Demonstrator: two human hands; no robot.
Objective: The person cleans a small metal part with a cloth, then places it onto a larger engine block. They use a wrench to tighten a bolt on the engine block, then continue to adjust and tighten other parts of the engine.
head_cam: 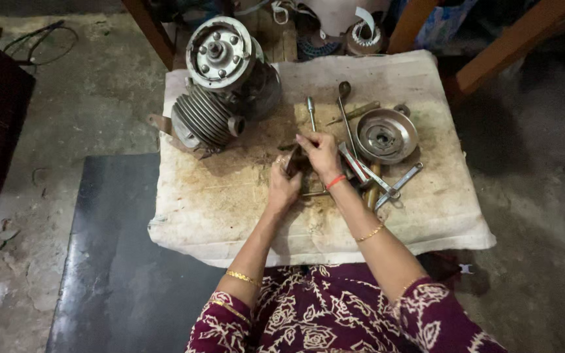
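A person in a maroon floral garment works over a low counter (230, 222) draped in a stained off-white cloth, seen from above. The left hand (284, 186) and right hand (322, 155) meet at the middle of the cloth, both closed around a small dark metal part (293, 160) held between them; its exact shape cannot be made out. A red band and a thin gold bangle circle the right wrist, and gold bangles sit on the left forearm. Just beside the right hand lie a cluster of silver spanners (387, 186) and a round grey metal pulley disc (385, 135). A slim steel screwdriver-like tool (311, 112) and a long-handled metal rod (344, 111) rest just beyond the hands. At the far left corner of the cloth stands a grey finned engine block (214, 108) with a round bolted flywheel plate (219, 52) on top. A dark mat (119, 261) covers the concrete floor to the left.
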